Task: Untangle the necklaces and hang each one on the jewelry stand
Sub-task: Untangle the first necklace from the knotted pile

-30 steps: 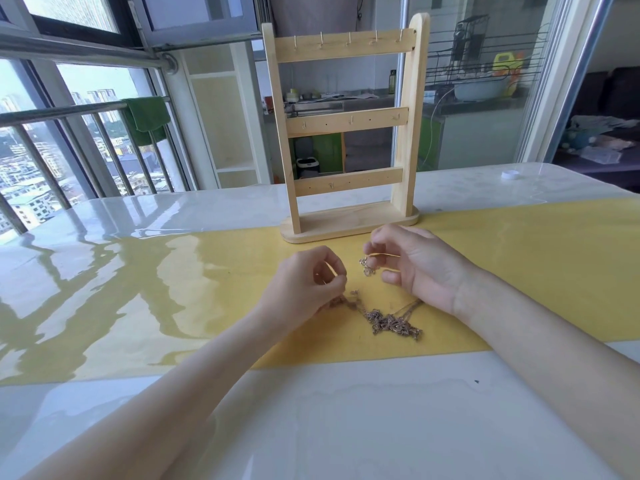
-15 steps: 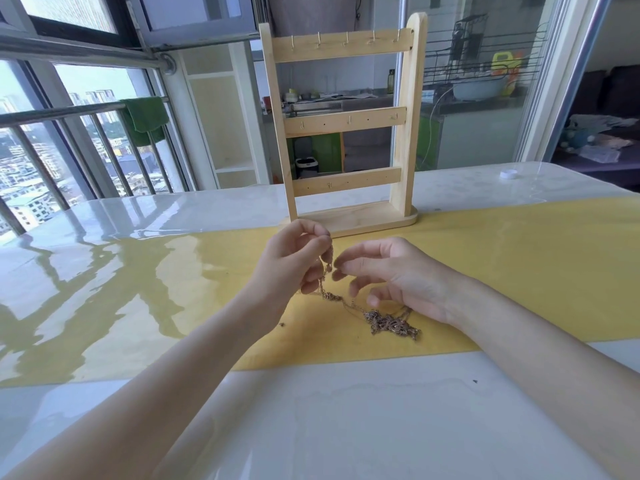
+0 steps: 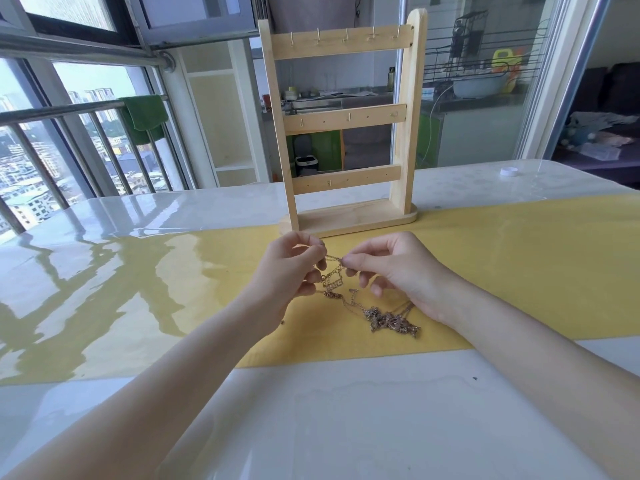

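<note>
**Chain lifted and drawn between both hands**

Since half a second ago: right hand (image 3: 398, 271) closed from loose, spread fingers into a fingertip pinch; left hand (image 3: 294, 268) raised slightly, a short run of chain now stretched level between the two. Stand, cloth and cap unmoved.

Now pinching the thin gold-coloured tangled necklace chains (image 3: 349, 292) with both hands, thumb against forefinger on each, remaining fingers loosely curled. Left pinch at 9 o'clock of the taut run, right pinch at 3 o'clock, hands close together just above the yellow cloth runner (image 3: 519, 271). Below the pinches, a small rectangular pendant and loops dangling; at 5 o'clock of the hands, the main knot lying in a heap on the runner, just beside the right wrist. Pale wooden three-bar jewelry stand (image 3: 346, 133) upright at 12 o'clock, near the hands, every hook bare.

Judged best for this step: keeping tension light, easing the strands apart sideways rather than tugging, tracing one chain back to its clasp before lifting it clear, leaving the heap resting on the runner so its weight does not tighten the knot.

Counts: two hands, one stand, three crossbars, five hooks on the top bar, fewer on the lower bars. Number of necklaces in the tangle impossible to tell. One small white round cap (image 3: 508, 171) at 2 o'clock, well apart, on the glossy white table (image 3: 346, 410).
</note>
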Available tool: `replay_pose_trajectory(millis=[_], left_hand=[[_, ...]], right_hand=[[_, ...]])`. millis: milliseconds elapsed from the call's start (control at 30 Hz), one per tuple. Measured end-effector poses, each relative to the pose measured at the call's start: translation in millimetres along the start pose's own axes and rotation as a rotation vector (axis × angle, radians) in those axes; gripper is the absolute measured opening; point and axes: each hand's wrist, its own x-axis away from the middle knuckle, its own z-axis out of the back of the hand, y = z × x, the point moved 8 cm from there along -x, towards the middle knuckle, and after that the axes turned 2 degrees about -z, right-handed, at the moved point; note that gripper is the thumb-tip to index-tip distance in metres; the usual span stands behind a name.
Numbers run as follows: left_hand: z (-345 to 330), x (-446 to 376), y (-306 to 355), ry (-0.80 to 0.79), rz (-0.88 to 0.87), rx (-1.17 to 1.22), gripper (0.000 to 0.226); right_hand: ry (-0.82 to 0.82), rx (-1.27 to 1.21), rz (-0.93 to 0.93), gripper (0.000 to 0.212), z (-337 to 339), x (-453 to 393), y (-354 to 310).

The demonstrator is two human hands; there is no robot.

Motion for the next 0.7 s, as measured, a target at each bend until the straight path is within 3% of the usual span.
replay_pose_trajectory(millis=[233, 467, 700], left_hand=[[-15, 4, -6, -0.139, 0.036, -0.158, 0.008], [-14, 6, -4, -0.143, 0.067, -0.187, 0.011], [-19, 6, -10, -0.203, 0.085, -0.283, 0.02]], right_hand=[[0.183, 0.121, 0.064, 0.018, 12, 0, -4], [0.074, 0.056, 0.107, 0.017, -1, -2, -6], [0.124, -0.013, 0.097, 0.016, 8, 0, -7]])
